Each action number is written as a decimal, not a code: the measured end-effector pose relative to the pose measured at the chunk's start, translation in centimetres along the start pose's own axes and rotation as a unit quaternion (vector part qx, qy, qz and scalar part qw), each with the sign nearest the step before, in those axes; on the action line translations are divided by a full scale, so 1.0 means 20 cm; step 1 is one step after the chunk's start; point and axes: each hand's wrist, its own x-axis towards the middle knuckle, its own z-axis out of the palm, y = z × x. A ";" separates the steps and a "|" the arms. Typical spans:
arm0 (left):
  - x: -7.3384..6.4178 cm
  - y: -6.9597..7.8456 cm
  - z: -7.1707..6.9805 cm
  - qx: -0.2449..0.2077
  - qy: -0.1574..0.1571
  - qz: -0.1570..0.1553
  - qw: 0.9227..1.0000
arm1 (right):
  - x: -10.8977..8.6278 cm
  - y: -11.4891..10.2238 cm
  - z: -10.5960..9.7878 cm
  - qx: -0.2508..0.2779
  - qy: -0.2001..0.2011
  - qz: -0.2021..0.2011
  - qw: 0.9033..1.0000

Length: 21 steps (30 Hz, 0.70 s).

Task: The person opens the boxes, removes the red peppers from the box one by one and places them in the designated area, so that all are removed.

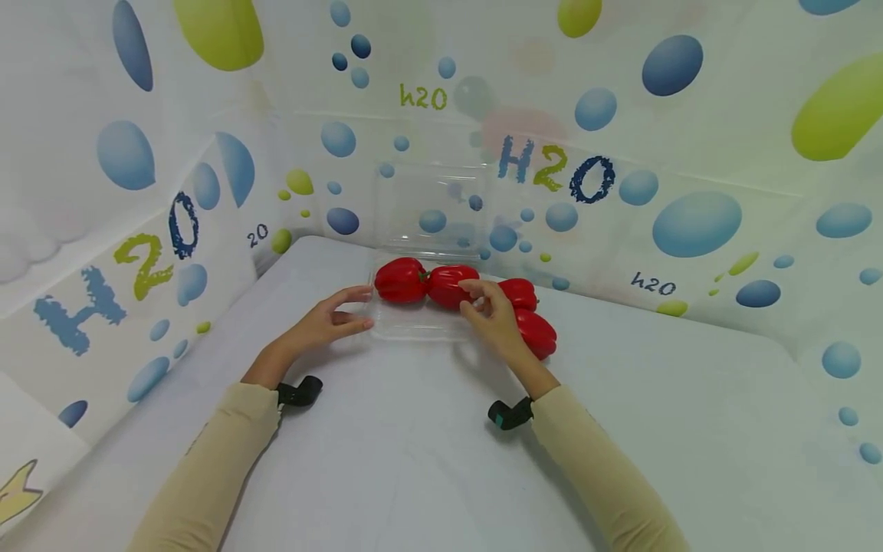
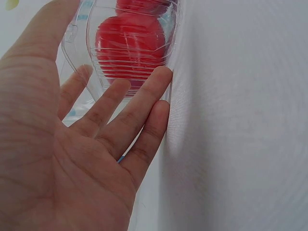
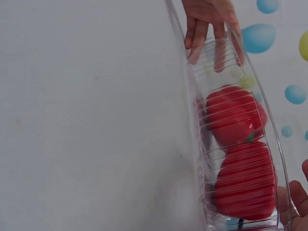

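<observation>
Left hand [image 1: 328,320] spread wide, right hand [image 1: 498,318] loosely parted; clear rectangular plastic box [image 1: 414,326] lay between, 2 red bell peppers [image 1: 402,280] inside. Uneven push could've bumped 2 loose red bell peppers [image 1: 536,334] beside right hand.

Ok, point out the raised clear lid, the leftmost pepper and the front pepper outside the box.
Raised lid [image 1: 431,204]: head view, middle of its clear panel.
Leftmost pepper [image 1: 400,282]: head view, middle of its red side.
Front pepper [image 1: 539,333]: head view, its visible red side.

A makeshift booth, it seems: sheets [image 1: 538,92] printed with bubbles and "H2O" enclose a white-covered surface [image 1: 400,445].
</observation>
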 end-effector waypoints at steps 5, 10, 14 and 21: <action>0.00 0.00 0.00 0.000 0.001 0.002 1.000 | 0.03 -0.05 -0.01 0.013 0.000 0.041 0.999; 0.00 0.00 0.00 0.000 0.000 0.005 1.000 | 0.05 -0.05 -0.01 0.016 0.007 0.078 0.997; 0.00 0.00 0.00 -0.001 -0.001 0.013 1.000 | 0.06 -0.03 -0.01 0.007 0.014 0.088 0.996; 0.00 -0.01 0.00 -0.003 -0.002 0.013 1.000 | 0.09 -0.01 -0.01 -0.012 0.016 0.095 0.995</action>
